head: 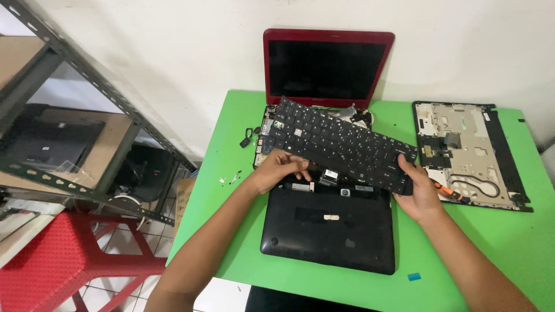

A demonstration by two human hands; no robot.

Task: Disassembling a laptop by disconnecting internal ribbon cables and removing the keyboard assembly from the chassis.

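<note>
A black laptop keyboard (338, 141) is lifted off and held tilted over an opened red laptop (327, 69) whose dark screen stands against the wall. My left hand (278, 169) grips the keyboard's near left edge. My right hand (417, 188) grips its right end. Below the keyboard, circuit parts and ribbon connectors (330, 175) of the laptop base show. In front lies a black laptop cover panel (329, 228), flat on the green table (231, 219).
A stripped laptop chassis frame (468, 150) lies at the right with an orange-handled screwdriver (448, 189) by its near edge. Small screws (228, 179) and a black part (247, 137) lie left. A metal shelf rack (87, 115) and red stool (58, 260) stand left.
</note>
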